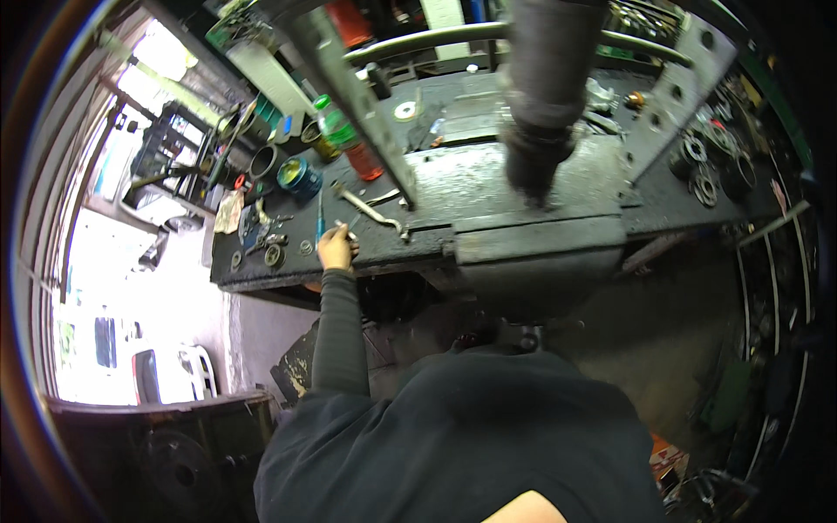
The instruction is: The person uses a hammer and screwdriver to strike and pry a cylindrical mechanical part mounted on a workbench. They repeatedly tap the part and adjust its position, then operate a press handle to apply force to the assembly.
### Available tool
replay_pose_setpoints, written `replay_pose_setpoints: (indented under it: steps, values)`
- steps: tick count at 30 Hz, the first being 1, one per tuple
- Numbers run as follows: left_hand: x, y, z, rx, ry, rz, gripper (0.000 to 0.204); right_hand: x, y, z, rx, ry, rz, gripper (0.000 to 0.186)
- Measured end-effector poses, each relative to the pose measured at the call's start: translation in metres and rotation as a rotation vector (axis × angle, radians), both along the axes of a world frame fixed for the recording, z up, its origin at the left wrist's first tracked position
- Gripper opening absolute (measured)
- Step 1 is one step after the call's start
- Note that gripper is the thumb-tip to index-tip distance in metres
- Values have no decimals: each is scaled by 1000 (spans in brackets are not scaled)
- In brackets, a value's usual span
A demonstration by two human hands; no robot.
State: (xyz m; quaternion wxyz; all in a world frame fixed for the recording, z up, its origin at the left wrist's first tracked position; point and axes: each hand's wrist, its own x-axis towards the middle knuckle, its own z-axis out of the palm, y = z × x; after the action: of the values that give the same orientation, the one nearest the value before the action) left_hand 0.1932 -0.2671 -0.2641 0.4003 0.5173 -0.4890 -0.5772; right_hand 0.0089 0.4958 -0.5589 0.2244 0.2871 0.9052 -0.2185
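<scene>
My left hand (336, 247) reaches up in a dark sleeve to the front edge of a greasy black workbench (523, 187). Its fingers are curled around a small pale metal part, too small to identify. A blue-handled screwdriver (320, 220) lies just behind the hand, and a bent metal wrench (370, 209) lies to its right. Small rings and bearings (272, 253) are scattered to the left of the hand. My right hand is out of view.
A thick dark press ram (540, 113) hangs over the bench middle beside a slanted perforated steel bar (357, 105). A green-capped bottle (344, 138), a blue can (299, 177) and pipe pieces stand at the back left. More bearings (702, 170) lie at right.
</scene>
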Motion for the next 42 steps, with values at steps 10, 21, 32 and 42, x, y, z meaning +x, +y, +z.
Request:
replay_pose_setpoints:
  steps: [10,21,32,42]
  values:
    - [-38,-56,-17,5,-53,-295,27,41,-80,19,-49,24,3,37]
    - [65,-89,-6,-536,-1325,-405,43,95,-103,18,-59,23,-74,30]
    - [58,-104,29,-946,-839,97,35,108,-91,13,-243,76,-307,23]
    - [3,17,207,-1214,662,68,26,75,-106,36,-457,97,-559,21]
